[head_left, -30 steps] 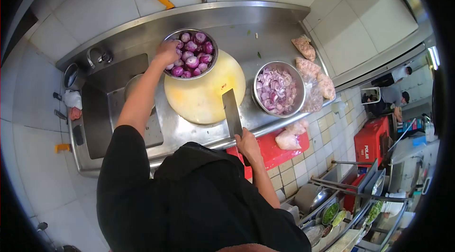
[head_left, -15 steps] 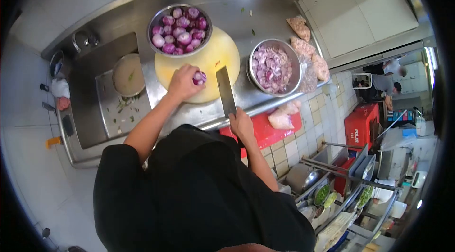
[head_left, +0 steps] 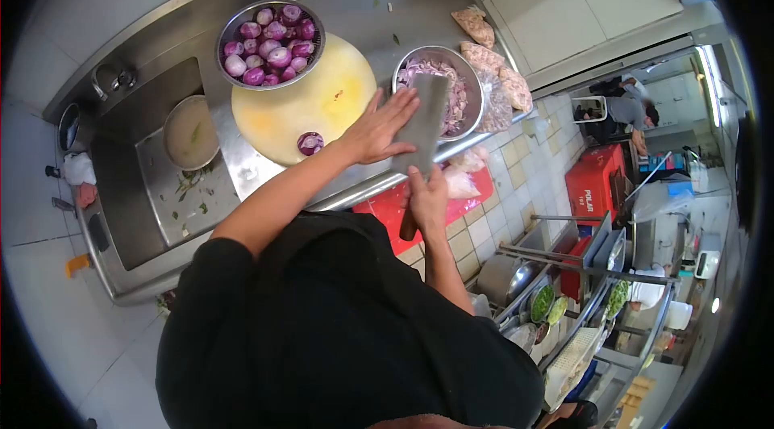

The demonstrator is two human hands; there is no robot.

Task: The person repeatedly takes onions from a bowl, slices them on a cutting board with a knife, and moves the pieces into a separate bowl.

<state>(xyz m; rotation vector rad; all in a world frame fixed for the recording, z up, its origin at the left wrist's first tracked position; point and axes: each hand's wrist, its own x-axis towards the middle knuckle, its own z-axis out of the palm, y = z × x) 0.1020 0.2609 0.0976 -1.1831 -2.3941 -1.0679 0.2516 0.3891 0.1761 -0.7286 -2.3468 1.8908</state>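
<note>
Judged as blade-wiping between cuts: with left hand [head_left: 375, 131] spread flat on cleaver [head_left: 431, 106] and right hand [head_left: 426, 202] closed round its handle, leave onion [head_left: 310, 143] on yellow board [head_left: 322, 98], then likely set edge over it, fingertips tucked.

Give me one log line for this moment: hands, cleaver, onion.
left hand: open, flat on cleaver blade | right hand: gripping cleaver handle | onion: on cutting board, untouched

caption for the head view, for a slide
The right hand holds a cleaver by the bowl of sliced onions, left hand flat on its blade; a cut onion lies on the yellow board.
</note>
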